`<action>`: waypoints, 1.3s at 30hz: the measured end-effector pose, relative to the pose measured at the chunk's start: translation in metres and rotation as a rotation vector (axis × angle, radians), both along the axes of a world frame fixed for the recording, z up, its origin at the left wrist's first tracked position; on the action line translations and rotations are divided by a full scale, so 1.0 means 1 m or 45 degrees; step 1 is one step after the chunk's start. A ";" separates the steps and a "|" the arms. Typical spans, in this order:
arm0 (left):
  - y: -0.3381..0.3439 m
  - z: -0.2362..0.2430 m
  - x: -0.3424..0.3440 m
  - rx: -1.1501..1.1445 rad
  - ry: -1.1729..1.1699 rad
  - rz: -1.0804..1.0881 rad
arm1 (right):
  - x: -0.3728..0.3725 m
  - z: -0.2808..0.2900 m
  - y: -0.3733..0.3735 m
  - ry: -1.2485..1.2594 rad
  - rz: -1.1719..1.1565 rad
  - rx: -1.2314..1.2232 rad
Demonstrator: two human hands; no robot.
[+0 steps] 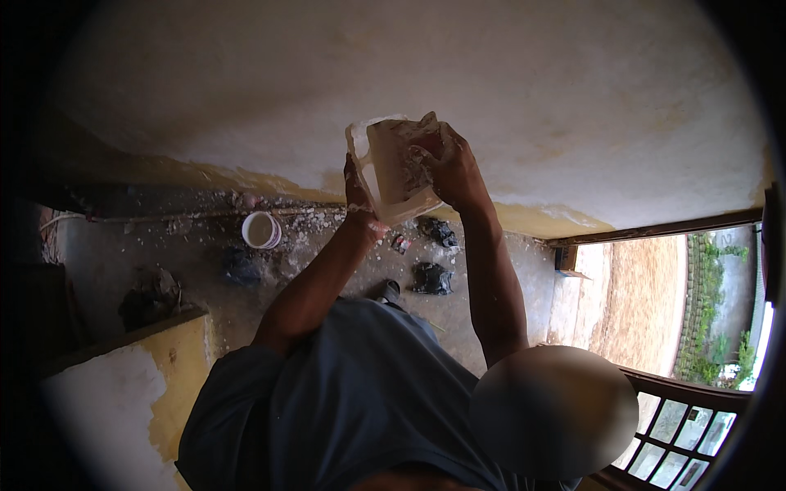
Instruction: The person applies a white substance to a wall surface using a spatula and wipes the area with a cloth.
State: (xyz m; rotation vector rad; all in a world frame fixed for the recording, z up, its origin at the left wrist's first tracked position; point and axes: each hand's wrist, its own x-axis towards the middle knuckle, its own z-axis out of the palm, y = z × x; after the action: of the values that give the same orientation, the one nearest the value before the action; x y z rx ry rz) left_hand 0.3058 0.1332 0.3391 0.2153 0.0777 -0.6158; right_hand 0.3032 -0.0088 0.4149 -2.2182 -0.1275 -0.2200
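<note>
A whitish, plaster-smeared open container is held up in front of the wall, tilted so that its inside shows. My left hand grips it at its left and lower side; most of those fingers are hidden behind it. At the container's right side, my right hand has its fingers curled over the rim and into the inside. White paste coats these fingers. Whatever they may hold is too dark and smeared to name.
A plastered wall fills the far side. On the floor stand a white bucket, black plastic bags and scattered white crumbs. A low, part-painted wall is at left; a doorway with a barred door is at right.
</note>
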 end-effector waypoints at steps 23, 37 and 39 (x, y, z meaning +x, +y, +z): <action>0.081 -0.063 -0.007 0.030 -0.180 0.347 | -0.080 -0.031 -0.155 -0.420 -0.592 2.015; 0.121 -0.046 -0.030 -0.074 -0.325 0.157 | 0.084 0.184 -0.152 -1.077 -1.227 -0.602; 0.126 -0.052 -0.029 -0.054 -0.312 0.178 | 0.090 0.149 -0.123 -1.019 -1.047 -0.731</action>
State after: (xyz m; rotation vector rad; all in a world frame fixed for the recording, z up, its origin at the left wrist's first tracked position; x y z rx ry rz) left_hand 0.2772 0.2589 0.2866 0.2405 -0.1559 -0.4476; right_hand 0.3927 -0.1314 0.5640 -2.4812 0.3442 -1.6916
